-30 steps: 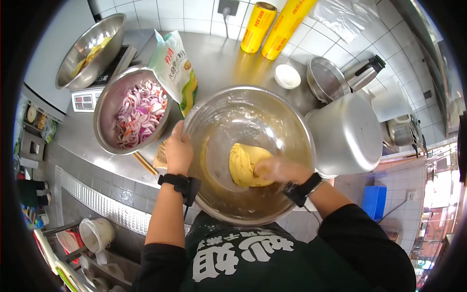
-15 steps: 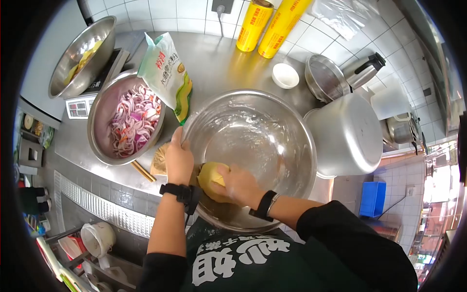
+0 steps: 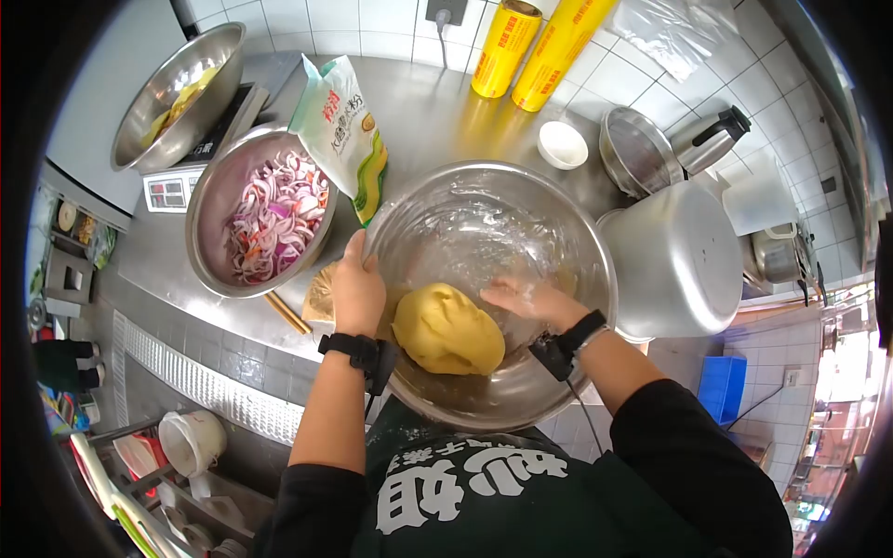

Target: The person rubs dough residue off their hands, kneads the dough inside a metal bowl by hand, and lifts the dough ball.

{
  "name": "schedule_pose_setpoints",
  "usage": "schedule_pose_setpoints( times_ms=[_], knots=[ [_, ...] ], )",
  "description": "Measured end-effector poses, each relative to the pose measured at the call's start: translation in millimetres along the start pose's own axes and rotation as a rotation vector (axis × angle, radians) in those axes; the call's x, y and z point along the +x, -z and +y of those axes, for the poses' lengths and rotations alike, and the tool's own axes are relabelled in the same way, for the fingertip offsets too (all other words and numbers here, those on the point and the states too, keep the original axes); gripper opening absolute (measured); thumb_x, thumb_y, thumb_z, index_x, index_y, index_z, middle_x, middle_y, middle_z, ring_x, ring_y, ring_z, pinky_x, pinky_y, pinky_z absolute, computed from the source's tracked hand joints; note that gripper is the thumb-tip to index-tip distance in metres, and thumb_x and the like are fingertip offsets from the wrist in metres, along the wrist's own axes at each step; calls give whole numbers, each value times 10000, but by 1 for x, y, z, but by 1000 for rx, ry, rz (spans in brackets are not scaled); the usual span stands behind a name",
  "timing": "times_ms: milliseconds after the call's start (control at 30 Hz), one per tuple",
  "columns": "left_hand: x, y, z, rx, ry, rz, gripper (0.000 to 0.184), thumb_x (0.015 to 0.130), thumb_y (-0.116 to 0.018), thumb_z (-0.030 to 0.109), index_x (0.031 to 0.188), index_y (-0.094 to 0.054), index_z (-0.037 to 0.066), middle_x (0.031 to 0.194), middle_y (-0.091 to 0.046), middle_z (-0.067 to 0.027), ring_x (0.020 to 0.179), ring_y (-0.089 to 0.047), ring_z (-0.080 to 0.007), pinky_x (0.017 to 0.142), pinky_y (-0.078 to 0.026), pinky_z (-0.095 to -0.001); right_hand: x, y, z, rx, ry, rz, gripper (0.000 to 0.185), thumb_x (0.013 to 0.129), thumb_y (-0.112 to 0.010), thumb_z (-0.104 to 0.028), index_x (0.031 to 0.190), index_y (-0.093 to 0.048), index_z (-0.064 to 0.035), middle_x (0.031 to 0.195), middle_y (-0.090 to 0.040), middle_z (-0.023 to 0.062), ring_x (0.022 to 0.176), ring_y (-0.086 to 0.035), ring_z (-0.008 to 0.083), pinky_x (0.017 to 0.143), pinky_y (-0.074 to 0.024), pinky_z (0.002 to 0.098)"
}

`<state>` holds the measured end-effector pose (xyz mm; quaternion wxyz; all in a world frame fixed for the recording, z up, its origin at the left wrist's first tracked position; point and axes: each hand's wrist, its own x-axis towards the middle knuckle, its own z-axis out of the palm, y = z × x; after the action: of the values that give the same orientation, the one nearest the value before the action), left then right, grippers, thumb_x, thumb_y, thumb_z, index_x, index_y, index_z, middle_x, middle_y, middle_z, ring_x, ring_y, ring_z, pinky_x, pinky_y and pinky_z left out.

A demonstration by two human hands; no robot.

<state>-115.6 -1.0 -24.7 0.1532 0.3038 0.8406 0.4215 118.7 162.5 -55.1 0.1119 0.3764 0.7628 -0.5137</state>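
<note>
Inside steel bowl [image 3: 474, 209], yellow dough [image 3: 448, 330]; right hand [image 3: 538, 300] beside it, grip apart; left hand [image 3: 358, 293] clamped on bowl.

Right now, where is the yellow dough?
In the head view, the dough sits in the lower left part of the big metal bowl, between the left hand and the right hand.

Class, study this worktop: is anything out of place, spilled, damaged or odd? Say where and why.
No clear spill or damage shows. Slightly odd: the wooden sticks by the onion bowl jut toward the counter's near edge, where they might get knocked. Smears inside the mixing bowl seem ordinary with dough.
</note>
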Motion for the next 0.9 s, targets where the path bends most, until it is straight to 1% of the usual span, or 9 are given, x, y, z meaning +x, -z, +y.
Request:
schedule_pose_setpoints(
  times_ms=[100,200,300,333,433,533,633,767,900],
  knots=[
    [0,-1,5,58,23,3,412,873,-533,52,1282,-501,4,1097,-610,-275,1022,-587,-417,860,-474,-431,-2,-69,5,561,-104,-32,693,823,-682,-464,1228,-481,62,1099,-617,146,990,-591,209,929,-442,338],
    [0,2,3,106,-2,-9,413,875,-528,52,1285,-501,9,1090,-613,-271,1012,-587,-421,860,-474,-434,-22,-86,-29,674,61,-64,657,792,-720,-379,1239,-471,33,1099,-608,165,1016,-591,237,921,-442,333],
    [7,2,-3,114,-32,11,418,876,-528,56,1291,-496,13,1086,-615,-268,1011,-585,-423,861,-473,-435,-11,-78,-32,242,179,37,611,753,-727,-285,1239,-482,-7,1062,-609,176,1016,-597,255,907,-448,331],
    [6,2,-6,115,-37,12,421,876,-529,58,1294,-494,14,1085,-615,-267,1012,-584,-423,861,-472,-436,-15,-70,-49,133,250,139,579,687,-736,-211,1201,-512,-65,1014,-614,176,986,-605,268,857,-469,362],
    [8,10,-2,109,-45,-24,431,877,-533,66,1302,-486,17,1092,-610,-270,1014,-585,-417,859,-472,-437,-61,-3,-127,-456,281,194,553,680,-733,-141,1178,-501,-76,1031,-578,159,957,-594,283,841,-468,374],
    [10,20,2,161,-33,-91,462,869,-545,74,1322,-465,30,1067,-616,-271,993,-591,-418,840,-474,-447,-51,23,-120,-674,421,499,576,635,-766,-212,1146,-517,-120,937,-552,146,897,-587,328,739,-491,423],
    [13,27,2,197,-40,-190,500,861,-557,81,1345,-436,39,1026,-623,-280,970,-593,-429,824,-473,-464,7,19,-71,-948,472,577,524,664,-749,-181,1130,-516,-125,930,-524,149,866,-575,339,721,-495,428],
    [16,32,12,296,-15,-295,545,852,-565,89,1369,-398,46,983,-624,-295,952,-592,-445,810,-469,-484,53,1,-12,-946,222,573,369,730,-669,-130,1065,-515,-116,911,-518,165,884,-564,334,712,-495,437],
    [18,25,-8,252,-78,-307,590,849,-566,101,1397,-351,61,977,-618,-311,955,-594,-447,828,-458,-496,45,2,-16,-900,202,435,402,786,-653,-205,1152,-512,-119,978,-553,226,925,-575,374,761,-500,445]
  ],
)
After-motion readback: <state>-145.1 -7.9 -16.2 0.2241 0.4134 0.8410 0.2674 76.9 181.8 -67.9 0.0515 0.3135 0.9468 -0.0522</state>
